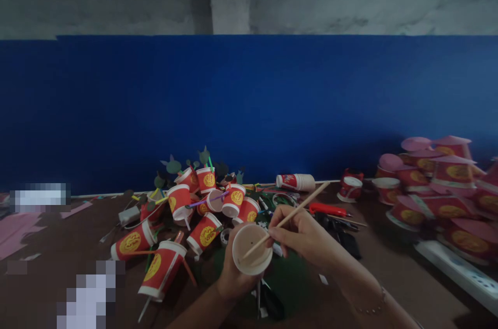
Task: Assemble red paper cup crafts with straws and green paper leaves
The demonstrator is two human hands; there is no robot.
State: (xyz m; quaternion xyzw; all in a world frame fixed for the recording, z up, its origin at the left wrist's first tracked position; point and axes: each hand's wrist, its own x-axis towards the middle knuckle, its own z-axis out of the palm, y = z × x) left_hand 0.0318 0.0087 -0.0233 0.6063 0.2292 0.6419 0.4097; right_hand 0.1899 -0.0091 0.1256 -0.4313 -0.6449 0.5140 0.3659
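My left hand [233, 272] is wrapped round a paper cup [252, 264], its open mouth turned up toward me. A small dark spot shows on the cup's inner bottom. In my right hand [293, 233] a pale wooden chopstick [305, 202] is pinched between thumb and fingers. Its lower end reaches inside the cup, and the other end points up and right. Whether the tip touches the cup's bottom I cannot tell. Below the cup lie black-handled scissors [272, 300], partly hidden by it.
Red paper cups [163, 269] with straws pile up on the left. Cups with pink paper tops [451, 173] are heaped at right, near a white power strip [459, 272]. A nested cup stack [295, 182] and a red-handled tool [329, 209] lie behind my hands. Pink paper [17, 233] lies far left.
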